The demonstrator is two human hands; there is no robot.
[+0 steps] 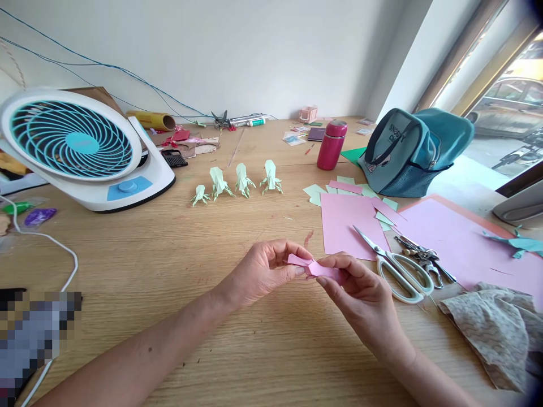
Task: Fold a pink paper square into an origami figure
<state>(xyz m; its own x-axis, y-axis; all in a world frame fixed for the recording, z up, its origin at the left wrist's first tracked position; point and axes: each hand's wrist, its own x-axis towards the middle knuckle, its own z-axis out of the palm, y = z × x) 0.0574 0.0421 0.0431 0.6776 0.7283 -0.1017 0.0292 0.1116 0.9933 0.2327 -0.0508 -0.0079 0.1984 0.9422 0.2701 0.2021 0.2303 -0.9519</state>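
Observation:
A small folded pink paper piece is held just above the table between both hands. My left hand pinches its left end between thumb and fingers. My right hand grips the right end, thumb in front and fingers behind, covering part of it. Beyond the hands stand several pale green origami figures with bulky bodies and thin legs, in a row. To the right, a square pink paper sheet lies flat, with white-handled scissors partly over its edge.
A white and blue fan fills the left back. Paper scraps, a magenta flask and a blue bag stand at the back right. Keys, a crumpled cloth and a larger pink sheet lie right.

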